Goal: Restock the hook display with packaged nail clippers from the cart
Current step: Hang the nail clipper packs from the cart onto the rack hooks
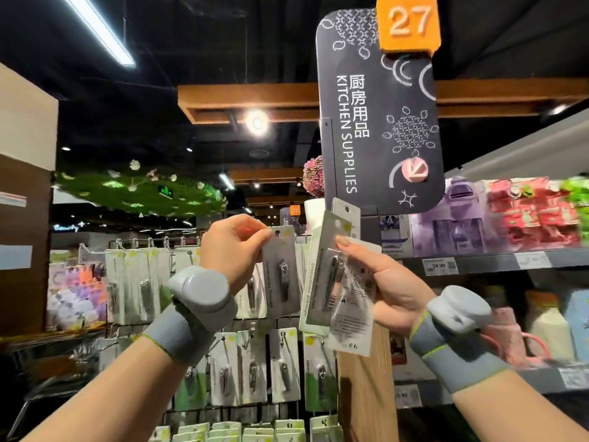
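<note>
My left hand [234, 250] pinches the top corner of one packaged nail clipper [282, 272], a grey card with a hang hole, raised in front of the top row of the hook display [149, 242]. My right hand [387, 282] grips a fanned bunch of several more nail clipper packs [338, 282], thumb across their fronts. Rows of the same packs hang on hooks below [255, 368] and to the left [137, 285]. Both wrists wear grey bands with sensors.
A dark "Kitchen Supplies" aisle sign [379, 122] hangs just above my right hand. A wooden post [366, 387] borders the display on the right. Beyond it, shelves [497, 261] hold purple and red goods. Part of a cart [44, 355] shows at lower left.
</note>
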Demonstrator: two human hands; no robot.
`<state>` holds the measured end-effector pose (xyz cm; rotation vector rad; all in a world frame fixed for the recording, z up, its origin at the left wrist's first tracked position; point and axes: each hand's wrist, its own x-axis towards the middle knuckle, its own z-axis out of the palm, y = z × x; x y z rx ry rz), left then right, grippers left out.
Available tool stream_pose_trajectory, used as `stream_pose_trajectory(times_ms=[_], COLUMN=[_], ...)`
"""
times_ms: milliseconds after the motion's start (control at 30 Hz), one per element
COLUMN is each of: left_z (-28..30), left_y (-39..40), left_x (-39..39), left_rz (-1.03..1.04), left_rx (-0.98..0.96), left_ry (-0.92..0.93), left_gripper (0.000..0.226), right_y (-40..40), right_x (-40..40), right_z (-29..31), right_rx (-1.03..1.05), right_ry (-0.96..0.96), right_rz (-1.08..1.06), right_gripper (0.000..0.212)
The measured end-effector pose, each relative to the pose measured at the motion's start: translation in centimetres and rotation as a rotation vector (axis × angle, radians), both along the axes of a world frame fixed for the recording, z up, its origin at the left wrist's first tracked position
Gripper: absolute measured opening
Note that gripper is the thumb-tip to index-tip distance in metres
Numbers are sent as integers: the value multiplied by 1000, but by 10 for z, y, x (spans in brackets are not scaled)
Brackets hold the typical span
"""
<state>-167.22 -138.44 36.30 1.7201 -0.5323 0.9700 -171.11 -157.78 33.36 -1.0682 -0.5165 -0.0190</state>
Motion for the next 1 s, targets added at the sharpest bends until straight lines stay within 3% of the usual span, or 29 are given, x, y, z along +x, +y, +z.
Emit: stream_pose_trajectory(times_ms=[100,300,467,633,900,1000], left_z=[3,8,9,14,18,18], left_y=[2,-7,-12,-18,-33,-32], left_x=[13,19,19,20,15,14], left_rz=[88,182,304,458,642,611], left_rx=[54,196,341,535,640,663], left_ry=[28,15,31,63,148,175], left_gripper=[13,13,5,18,18,19], right_y=[1,1,-1,1,4,6], right_x=[5,11,12,19,21,15], right_z=[3,6,10,12,12,11], right_rx=[-2,-1,-7,-33,-62,-59], right_ry=[13,52,49,49,46,59], right_rz=[-34,-31,-47,-37,-32,-30], right_gripper=[11,28,16,17,27,16])
